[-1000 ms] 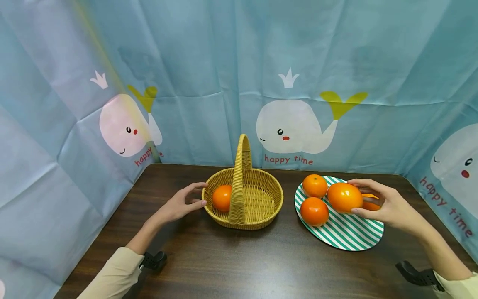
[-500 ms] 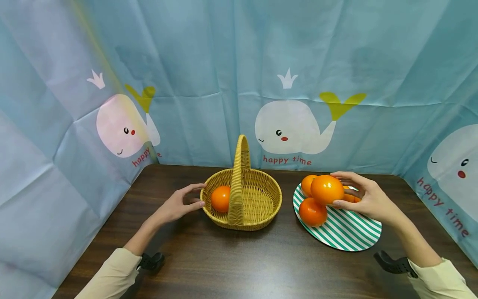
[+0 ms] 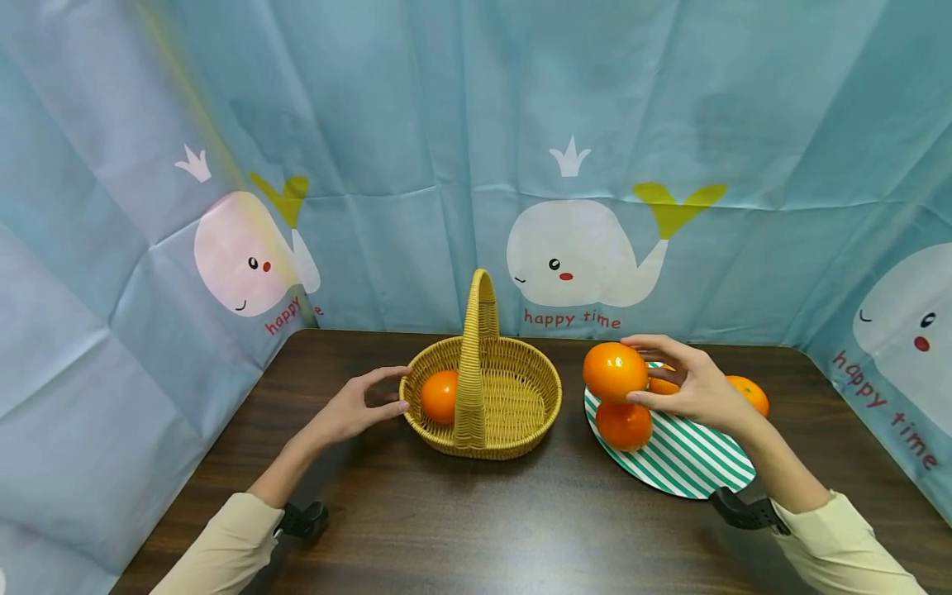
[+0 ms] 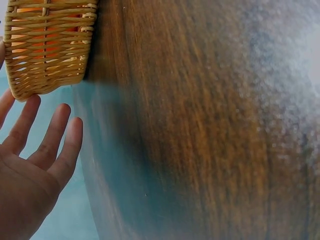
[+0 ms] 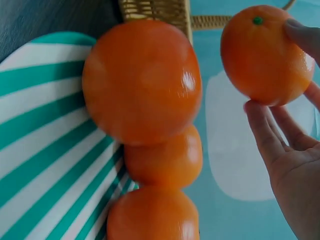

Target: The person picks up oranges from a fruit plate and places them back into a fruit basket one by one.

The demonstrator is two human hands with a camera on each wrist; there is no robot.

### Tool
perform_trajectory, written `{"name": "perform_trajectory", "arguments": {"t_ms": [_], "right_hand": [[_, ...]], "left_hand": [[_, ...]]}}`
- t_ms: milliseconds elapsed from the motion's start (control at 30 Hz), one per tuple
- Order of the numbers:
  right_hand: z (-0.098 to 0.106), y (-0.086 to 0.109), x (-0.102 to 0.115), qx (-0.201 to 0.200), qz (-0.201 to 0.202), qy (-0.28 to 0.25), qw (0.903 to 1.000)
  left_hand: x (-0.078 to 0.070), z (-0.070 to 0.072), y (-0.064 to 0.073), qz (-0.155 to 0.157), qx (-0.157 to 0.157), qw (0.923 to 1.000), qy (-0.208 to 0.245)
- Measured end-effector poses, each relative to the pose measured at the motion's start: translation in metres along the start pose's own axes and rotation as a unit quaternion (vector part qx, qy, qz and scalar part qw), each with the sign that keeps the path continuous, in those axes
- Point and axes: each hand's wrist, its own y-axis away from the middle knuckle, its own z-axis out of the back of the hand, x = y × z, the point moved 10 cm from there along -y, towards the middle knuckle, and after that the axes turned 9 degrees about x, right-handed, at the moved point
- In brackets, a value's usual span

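Observation:
My left hand (image 3: 355,411) is at the left side of a yellow wicker basket (image 3: 521,405), fingertips and thumb touching its rim. In the left wrist view its fingers (image 4: 50,137) look spread and fairly straight under the woven side. One orange (image 3: 440,397) lies in the basket's left half, beside the tall handle. With fingertips and thumb, my right hand (image 3: 687,384) holds another orange (image 3: 614,372) above the left part of a green-and-white striped plate (image 3: 699,463). The right wrist view shows a green stem mark on that held orange (image 5: 265,55).
Several oranges sit on the plate, including one at the front left (image 3: 624,428) and one at the right (image 3: 749,395); others are partly hidden by the right hand. Blue curtain (image 3: 416,248) with whale prints hangs behind the dark wooden table (image 3: 461,521).
My right hand has carried the held orange leftward and slightly up, from over the plate's middle to its left side. The left hand and basket have stayed in place.

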Motion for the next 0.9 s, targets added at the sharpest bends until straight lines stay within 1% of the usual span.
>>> {"name": "perform_trajectory", "arguments": {"t_ms": [167, 400, 567, 767, 900], "right_hand": [[-0.013, -0.012, 0.002, 0.014, 0.005, 0.005, 0.9999], [-0.030, -0.024, 0.000, 0.036, -0.009, -0.013, 0.9992], [-0.039, -0.032, 0.001, 0.048, -0.008, -0.024, 0.9985], [-0.050, -0.040, 0.001, 0.054, -0.009, -0.031, 0.9980], [-0.056, -0.046, 0.001, 0.056, 0.001, -0.034, 0.9978]], "left_hand": [[0.000, 0.000, -0.001, -0.002, 0.000, 1.0000, -0.003], [0.000, 0.000, -0.002, -0.007, 0.000, 1.0000, -0.006], [-0.001, 0.000, -0.002, -0.007, 0.001, 1.0000, -0.003], [0.000, 0.000, -0.001, -0.007, 0.000, 1.0000, -0.005], [0.000, 0.000, -0.001, -0.008, -0.001, 0.9999, -0.006]]}}
